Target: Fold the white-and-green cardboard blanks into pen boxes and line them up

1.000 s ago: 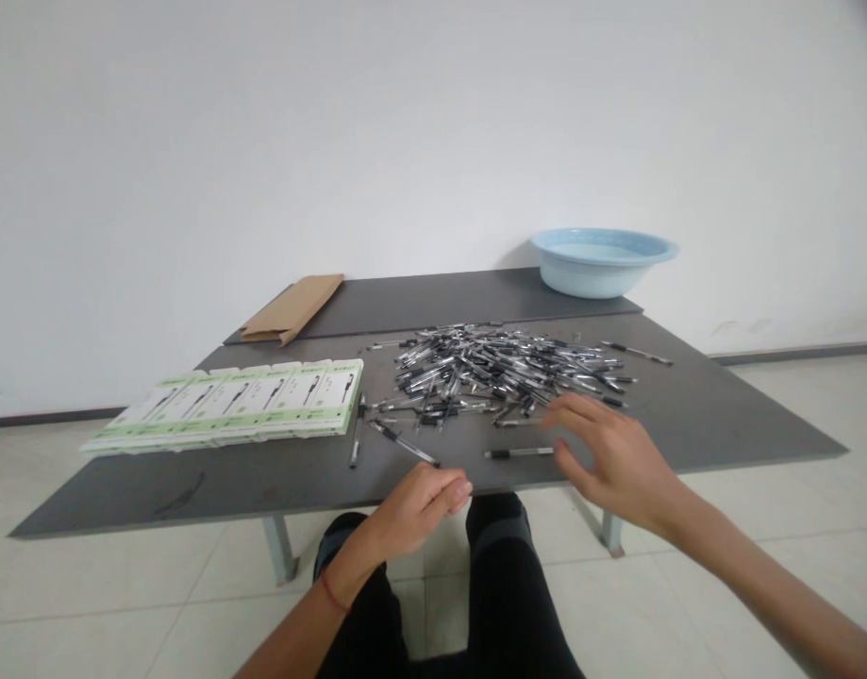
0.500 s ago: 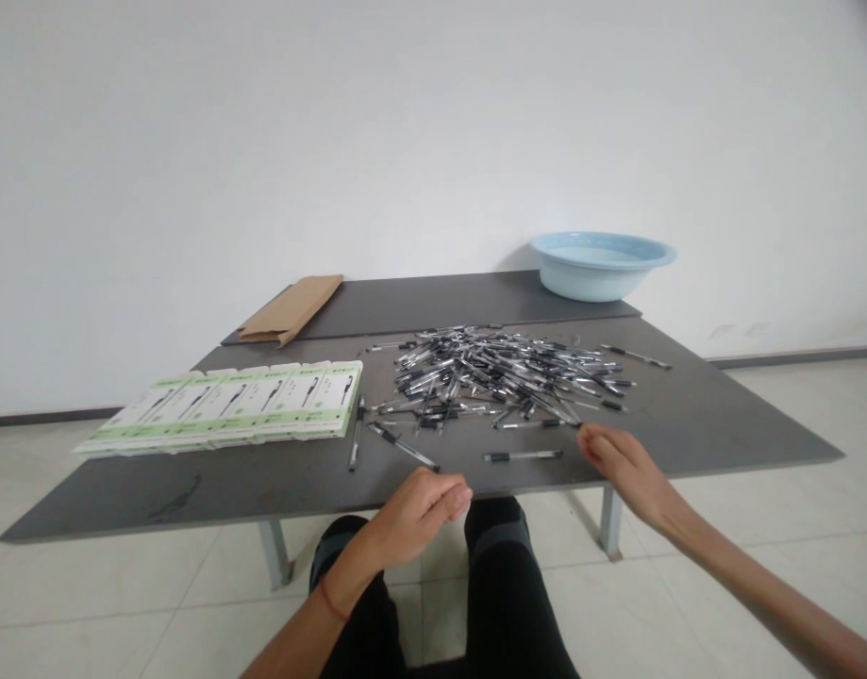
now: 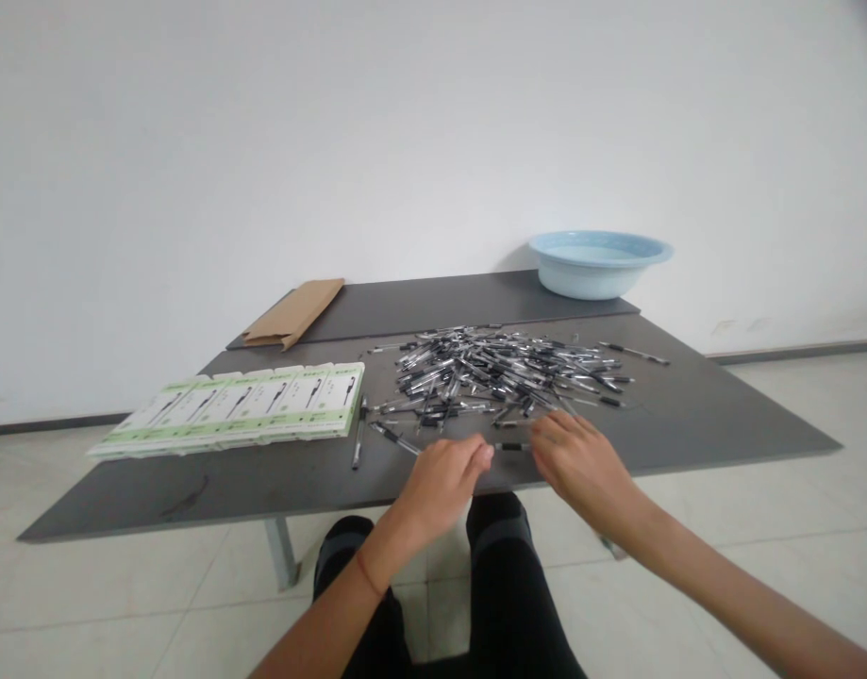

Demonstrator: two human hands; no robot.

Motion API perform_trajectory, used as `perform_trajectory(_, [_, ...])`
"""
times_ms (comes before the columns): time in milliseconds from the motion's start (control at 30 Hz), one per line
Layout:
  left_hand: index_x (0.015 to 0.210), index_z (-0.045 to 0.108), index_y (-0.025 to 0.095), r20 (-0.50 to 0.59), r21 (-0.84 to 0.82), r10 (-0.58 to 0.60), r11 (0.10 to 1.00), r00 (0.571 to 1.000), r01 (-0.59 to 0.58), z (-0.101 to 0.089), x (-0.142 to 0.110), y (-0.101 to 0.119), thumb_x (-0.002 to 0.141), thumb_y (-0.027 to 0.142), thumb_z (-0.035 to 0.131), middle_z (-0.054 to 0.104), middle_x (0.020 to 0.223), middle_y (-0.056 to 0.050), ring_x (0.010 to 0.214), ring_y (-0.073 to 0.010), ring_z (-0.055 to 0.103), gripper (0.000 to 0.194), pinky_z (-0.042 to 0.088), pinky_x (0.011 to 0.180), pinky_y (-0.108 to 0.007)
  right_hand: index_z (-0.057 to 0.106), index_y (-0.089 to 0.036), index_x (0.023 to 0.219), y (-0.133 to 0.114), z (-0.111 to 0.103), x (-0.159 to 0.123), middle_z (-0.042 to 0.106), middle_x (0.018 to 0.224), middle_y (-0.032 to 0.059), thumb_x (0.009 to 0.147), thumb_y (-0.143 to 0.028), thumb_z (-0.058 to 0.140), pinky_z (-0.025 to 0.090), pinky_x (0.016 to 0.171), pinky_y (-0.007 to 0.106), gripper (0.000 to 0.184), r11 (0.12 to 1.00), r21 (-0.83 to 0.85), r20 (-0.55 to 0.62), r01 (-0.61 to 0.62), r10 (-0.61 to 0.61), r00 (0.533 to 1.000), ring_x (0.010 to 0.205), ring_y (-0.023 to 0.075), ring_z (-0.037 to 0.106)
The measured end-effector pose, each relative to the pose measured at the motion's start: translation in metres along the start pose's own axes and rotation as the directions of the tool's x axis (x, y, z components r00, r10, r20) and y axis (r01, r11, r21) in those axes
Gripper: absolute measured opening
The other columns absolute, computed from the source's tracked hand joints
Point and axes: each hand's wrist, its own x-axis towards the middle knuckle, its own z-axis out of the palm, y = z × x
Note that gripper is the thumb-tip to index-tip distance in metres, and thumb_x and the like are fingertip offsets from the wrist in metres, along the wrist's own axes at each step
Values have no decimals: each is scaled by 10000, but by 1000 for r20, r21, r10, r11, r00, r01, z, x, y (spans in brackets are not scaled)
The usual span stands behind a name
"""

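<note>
My left hand [image 3: 447, 476] is closed over the table's front edge, thumb side toward the right hand. Whatever it may hold is hidden inside the fingers. Close by on the right, my right hand [image 3: 581, 462] has its fingers curled round one end of a clear pen [image 3: 510, 446] with a black grip. The pen's other end points at my left hand; a small gap seems to part them. Just beyond both hands lies a large heap of similar pens [image 3: 490, 368]. Another loose pen [image 3: 394, 437] runs partly behind my left hand.
Flat green-and-white pen boxes [image 3: 241, 405] lie in a row on the left of the dark table [image 3: 723, 415]. A brown paper bag [image 3: 295, 313] rests behind them. At the back right stands a light blue basin [image 3: 595, 269]. One pen [image 3: 360, 434] lies beside the boxes.
My right hand has moved left from the heap's right front edge toward my left hand. The left hand has risen slightly and shifted right. Both are closer together now.
</note>
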Motion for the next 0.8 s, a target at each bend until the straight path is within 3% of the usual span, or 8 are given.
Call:
perform_trajectory(67, [1059, 665, 185, -60, 125, -67, 989, 996, 74, 0, 16, 11, 1102, 314, 413, 695, 1051, -100, 910, -229, 686, 286, 459, 755, -314, 675, -204, 805, 11, -7, -13, 709, 860, 79, 932, -77, 601, 452, 693, 377, 194, 998, 2, -16, -55, 55, 998, 837, 275, 660])
perform_trajectory(133, [1095, 680, 163, -76, 198, -97, 974, 992, 110, 3, 32, 18, 1060, 233, 485, 666, 1148, -147, 973, -271, 691, 211, 485, 779, -347, 668, -220, 837, 22, -15, -30, 708, 841, 63, 966, -126, 560, 423, 614, 350, 192, 994, 21, -46, -109, 110, 993, 789, 259, 677])
perform_trajectory(300, [980, 728, 140, -48, 312, -107, 943, 993, 116, 15, 60, 19, 1033, 203, 529, 685, 1080, -146, 955, -287, 718, 216, 538, 791, -374, 714, -243, 993, 43, -38, -73, 769, 1005, 71, 1049, -294, 473, 450, 598, 340, 252, 974, 90, -161, -209, 221, 962, 812, 245, 731])
perform_trajectory(433, [971, 737, 131, -50, 358, -125, 924, 991, 134, 19, 71, 14, 1053, 249, 500, 708, 1021, -155, 961, -329, 727, 278, 561, 769, -410, 724, -250, 1028, 49, -51, -90, 790, 1030, 63, 1051, -334, 467, 494, 608, 347, 271, 966, 108, -218, -235, 254, 943, 801, 245, 759])
perform_trajectory(633, [1023, 725, 130, -37, 417, -102, 902, 994, 108, 20, 75, 14, 1057, 157, 444, 712, 1043, -151, 991, -312, 728, 284, 571, 789, -399, 728, -234, 1046, 53, -38, -94, 796, 1034, 64, 1054, -328, 466, 544, 627, 343, 279, 965, 126, -206, -230, 253, 945, 788, 239, 777])
perform_trajectory(800, [1034, 734, 86, 21, 469, -88, 881, 996, 68, 9, 71, 23, 996, 20, 466, 715, 1041, -184, 979, -307, 739, 278, 578, 764, -378, 734, -227, 1043, 59, -21, -95, 797, 1030, 67, 1061, -330, 457, 544, 590, 338, 296, 963, 122, -148, -241, 257, 955, 794, 249, 781])
